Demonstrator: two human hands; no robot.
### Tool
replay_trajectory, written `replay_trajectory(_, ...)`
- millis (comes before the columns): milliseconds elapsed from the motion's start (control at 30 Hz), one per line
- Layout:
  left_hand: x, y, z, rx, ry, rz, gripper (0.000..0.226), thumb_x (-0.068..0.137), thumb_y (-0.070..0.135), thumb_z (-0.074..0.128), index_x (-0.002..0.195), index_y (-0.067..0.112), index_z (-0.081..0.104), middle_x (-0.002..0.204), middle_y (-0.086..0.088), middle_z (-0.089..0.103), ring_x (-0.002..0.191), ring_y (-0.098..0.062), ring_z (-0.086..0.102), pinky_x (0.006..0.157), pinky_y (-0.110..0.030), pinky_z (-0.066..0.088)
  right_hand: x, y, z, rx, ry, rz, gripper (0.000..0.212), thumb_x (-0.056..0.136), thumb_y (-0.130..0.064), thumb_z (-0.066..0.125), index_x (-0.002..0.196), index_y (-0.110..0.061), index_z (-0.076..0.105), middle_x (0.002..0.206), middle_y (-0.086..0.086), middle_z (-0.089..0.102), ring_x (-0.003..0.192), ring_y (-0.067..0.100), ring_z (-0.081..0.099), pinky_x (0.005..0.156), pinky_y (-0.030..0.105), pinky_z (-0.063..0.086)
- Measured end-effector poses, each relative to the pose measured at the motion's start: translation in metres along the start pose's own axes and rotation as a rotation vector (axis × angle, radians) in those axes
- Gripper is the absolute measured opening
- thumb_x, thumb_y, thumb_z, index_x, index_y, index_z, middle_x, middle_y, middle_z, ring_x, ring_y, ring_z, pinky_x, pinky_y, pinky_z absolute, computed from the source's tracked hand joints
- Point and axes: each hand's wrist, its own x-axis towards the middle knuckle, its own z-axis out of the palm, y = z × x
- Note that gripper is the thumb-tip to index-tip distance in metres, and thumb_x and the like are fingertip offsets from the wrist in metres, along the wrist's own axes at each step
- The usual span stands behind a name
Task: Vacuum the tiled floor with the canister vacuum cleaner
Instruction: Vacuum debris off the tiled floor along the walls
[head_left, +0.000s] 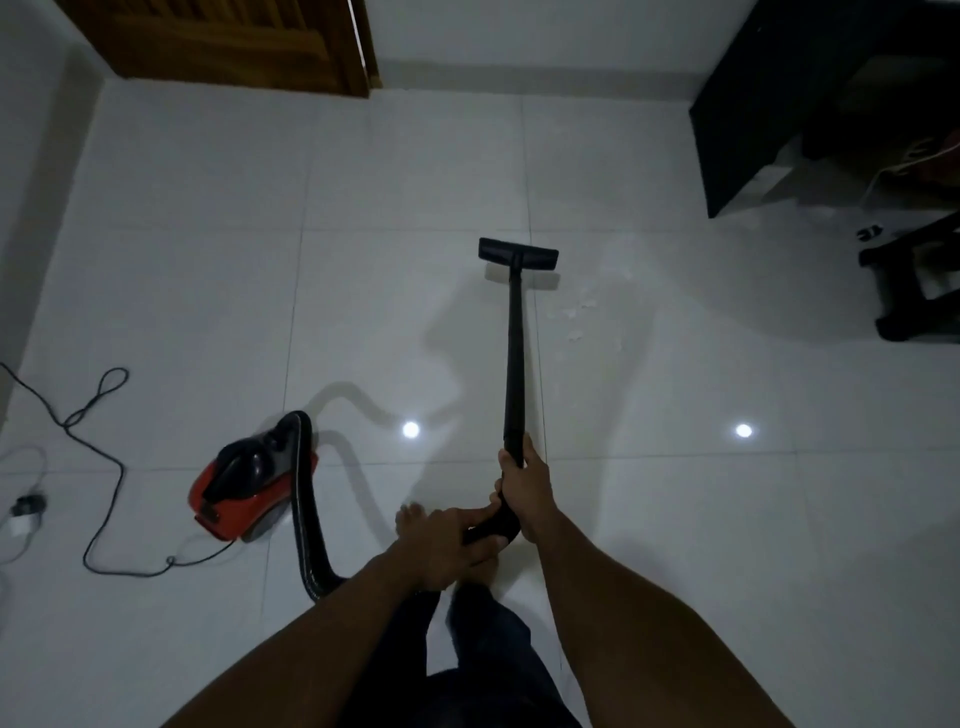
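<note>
Both hands held the long black vacuum wand (514, 353): the right hand (524, 486) gripped it higher up, the left hand (452, 545) its curved handle end. The flat black floor nozzle (518, 253) rested on the glossy white tiled floor (208, 260), the red-and-black canister vacuum (249, 483) to the left.
</note>
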Motion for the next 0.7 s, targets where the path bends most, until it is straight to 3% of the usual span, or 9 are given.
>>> replay_trajectory(67,-0.017,-0.007,0.026,-0.018,-0.016,0.030,0.057,0.094,0.063,0.048,0.148,0.051,0.032,0.111,0.008,0.071,0.094,-0.002,0.066,0.092,-0.025,0.052,-0.020,0.027,-0.008,0.004,0.005,0.017,0.058,0.105,-0.021,0.055,0.158,-0.034,0.034,0.076,0.006,0.053,0.050,0.013,0.051,0.050,0.029,0.049)
replay_trajectory(133,-0.034,-0.008,0.045,-0.001,-0.032,0.029,0.055,0.099,0.052,0.051,0.151,0.039,0.036,0.103,0.009,0.071,0.073,0.006,0.061,0.069,-0.008,0.043,-0.043,0.048,-0.013,-0.008,0.016,0.027,0.054,0.106,-0.021,0.054,0.156,-0.033,0.037,0.077,0.008,0.055,0.052,0.014,0.052,0.049,0.028,0.050)
replay_trajectory(267,-0.068,-0.032,0.090,0.024,-0.076,0.034,0.053,0.098,0.054,0.052,0.142,0.026,0.053,0.095,-0.004,0.071,0.064,-0.004,0.057,0.063,-0.016,0.043,-0.088,0.100,-0.023,-0.038,0.028,0.015,0.053,0.106,-0.022,0.052,0.156,-0.031,0.037,0.084,0.008,0.060,0.057,0.015,0.056,0.049,0.025,0.051)
replay_trajectory(367,-0.090,-0.053,0.121,0.015,-0.092,0.018,0.057,0.094,0.061,0.051,0.131,0.018,0.061,0.090,-0.010,0.071,0.070,-0.016,0.063,0.066,-0.025,0.047,-0.117,0.137,-0.025,-0.053,0.042,0.024,0.057,0.106,-0.022,0.053,0.159,-0.028,0.034,0.089,0.005,0.065,0.068,0.016,0.061,0.057,0.025,0.053)
replay_trajectory(467,-0.118,-0.079,0.154,0.025,-0.105,0.039,0.061,0.091,0.066,0.051,0.127,0.018,0.064,0.092,-0.008,0.072,0.071,-0.012,0.064,0.069,-0.028,0.050,-0.158,0.170,-0.023,-0.026,0.026,0.029,0.051,0.106,-0.020,0.052,0.156,-0.020,0.039,0.115,0.019,0.070,0.086,0.028,0.069,0.068,0.033,0.058)
replay_trajectory(533,-0.139,-0.091,0.175,0.035,-0.124,0.033,0.056,0.094,0.061,0.052,0.133,0.021,0.061,0.093,-0.002,0.072,0.069,-0.003,0.063,0.067,-0.020,0.051,-0.182,0.195,-0.021,0.006,0.021,0.050,0.050,0.106,-0.021,0.052,0.155,-0.020,0.040,0.126,0.021,0.066,0.101,0.036,0.070,0.080,0.040,0.060)
replay_trajectory(600,-0.158,-0.102,0.192,0.046,-0.123,0.018,0.053,0.097,0.056,0.052,0.136,0.021,0.059,0.090,-0.002,0.070,0.056,0.004,0.057,0.055,-0.011,0.042,-0.193,0.224,-0.016,-0.009,0.031,0.076,0.054,0.106,-0.025,0.053,0.157,-0.025,0.036,0.118,0.019,0.070,0.099,0.034,0.070,0.083,0.041,0.059)
replay_trajectory(700,-0.176,-0.120,0.207,0.018,-0.128,0.023,0.053,0.097,0.053,0.054,0.132,0.014,0.061,0.093,-0.012,0.071,0.049,0.004,0.052,0.048,-0.010,0.039,-0.202,0.256,-0.007,-0.069,0.023,0.089,0.054,0.105,-0.031,0.053,0.156,-0.030,0.038,0.100,0.006,0.069,0.086,0.021,0.067,0.076,0.034,0.059)
